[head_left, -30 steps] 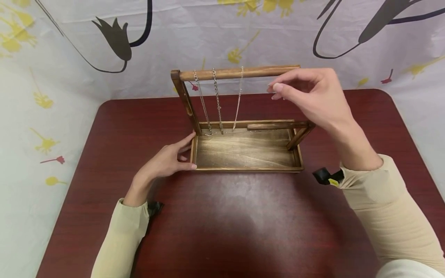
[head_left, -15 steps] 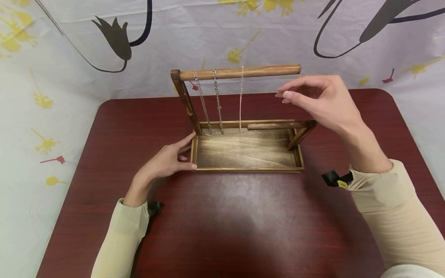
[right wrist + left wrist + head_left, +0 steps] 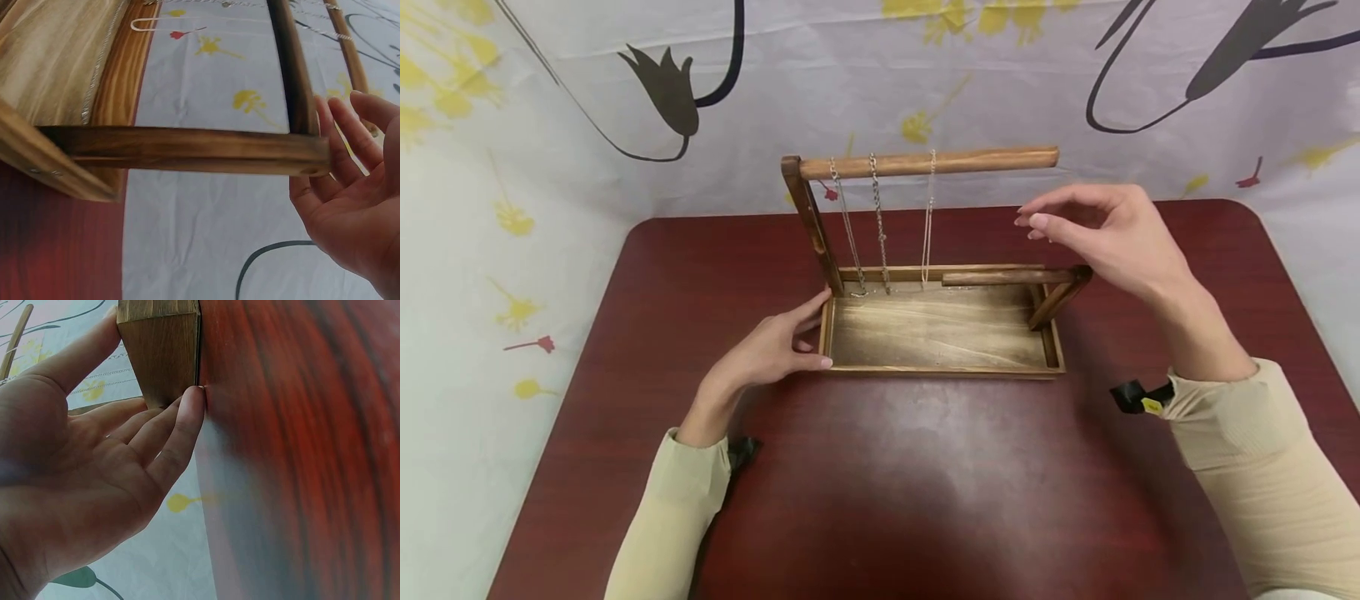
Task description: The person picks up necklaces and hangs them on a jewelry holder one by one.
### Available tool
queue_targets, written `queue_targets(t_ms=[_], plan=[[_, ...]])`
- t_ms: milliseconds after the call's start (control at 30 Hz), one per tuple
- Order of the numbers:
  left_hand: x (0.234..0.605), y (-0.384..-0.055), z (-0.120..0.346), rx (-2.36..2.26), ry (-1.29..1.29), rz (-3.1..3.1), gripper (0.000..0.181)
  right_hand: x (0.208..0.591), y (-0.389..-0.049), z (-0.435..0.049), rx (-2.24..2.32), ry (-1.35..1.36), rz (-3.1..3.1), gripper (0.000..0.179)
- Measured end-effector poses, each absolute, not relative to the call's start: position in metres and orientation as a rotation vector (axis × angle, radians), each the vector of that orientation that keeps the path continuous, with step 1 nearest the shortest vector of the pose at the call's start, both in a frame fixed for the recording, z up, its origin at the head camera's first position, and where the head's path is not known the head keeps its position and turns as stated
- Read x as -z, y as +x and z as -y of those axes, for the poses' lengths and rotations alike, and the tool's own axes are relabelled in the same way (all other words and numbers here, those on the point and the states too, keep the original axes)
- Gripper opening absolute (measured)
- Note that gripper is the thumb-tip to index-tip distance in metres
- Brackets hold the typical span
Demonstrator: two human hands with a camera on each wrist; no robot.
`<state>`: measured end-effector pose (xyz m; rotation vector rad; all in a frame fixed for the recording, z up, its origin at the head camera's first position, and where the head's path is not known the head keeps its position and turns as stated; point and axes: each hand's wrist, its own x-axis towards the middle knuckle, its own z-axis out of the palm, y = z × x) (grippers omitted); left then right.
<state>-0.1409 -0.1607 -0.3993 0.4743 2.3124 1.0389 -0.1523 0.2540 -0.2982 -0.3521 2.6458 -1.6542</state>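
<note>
A wooden necklace stand (image 3: 985, 159) rises from a shallow wooden tray (image 3: 940, 372), with one high bar and one shorter low bar. Three silver chain necklaces hang over the high bar: a thin one (image 3: 847, 221) at left, a thicker one (image 3: 877, 200) beside it, and a fine one (image 3: 931, 179) near the middle. My left hand (image 3: 767, 348) holds the tray's left end, thumb at the front corner and fingers at the back. Below the high bar's free end, my right hand (image 3: 1112, 233) hovers with loosely bent fingers and nothing in them.
The low bar (image 3: 1007, 277) juts leftward from a short post on the tray's right. A fine chain (image 3: 100, 69) lies along the tray's back wall in the right wrist view. All stands on a dark red table (image 3: 925, 492) before a patterned cloth (image 3: 985, 100).
My right hand has drawn away from the high bar, moving right and down. The fine necklace has swung to hang nearly straight. My left hand stays on the tray; the head view shifted slightly.
</note>
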Motion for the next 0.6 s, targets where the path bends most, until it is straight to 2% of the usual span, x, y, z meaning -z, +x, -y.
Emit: queue_targets(t_ms=[600], plan=[[0.401, -0.142, 0.163, -1.038, 0.492, -2.321, 0.098, 0.330, -0.164, -0.272, 1.614, -0.308, -2.632, 0.028]])
